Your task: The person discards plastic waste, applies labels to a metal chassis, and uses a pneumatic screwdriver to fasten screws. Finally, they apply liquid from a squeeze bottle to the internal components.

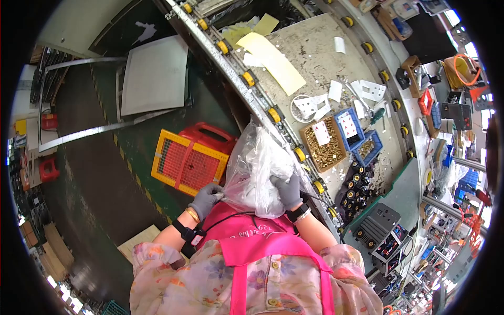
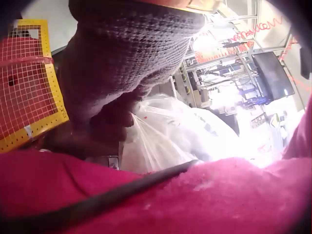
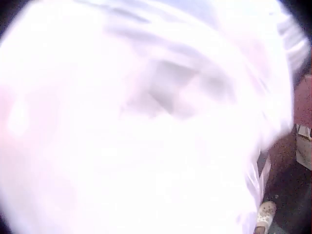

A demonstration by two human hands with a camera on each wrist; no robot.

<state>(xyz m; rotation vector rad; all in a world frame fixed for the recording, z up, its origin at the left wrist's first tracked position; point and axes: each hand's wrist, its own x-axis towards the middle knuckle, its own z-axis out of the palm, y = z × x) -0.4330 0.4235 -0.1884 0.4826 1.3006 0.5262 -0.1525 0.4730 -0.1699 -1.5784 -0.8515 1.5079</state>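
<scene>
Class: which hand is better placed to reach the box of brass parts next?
Probably the right hand: it grips the clear plastic bag on the side nearer the box of brass parts. The left hand pinches the bag's far edge.

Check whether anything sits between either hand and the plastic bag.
Nothing visible does. The left hand pinches the plastic bag at its edge and the right hand grips its side; both touch it.

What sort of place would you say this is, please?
Probably a factory assembly line: a roller conveyor, a box of brass parts, and black electrical units stacked by the bench.
</scene>
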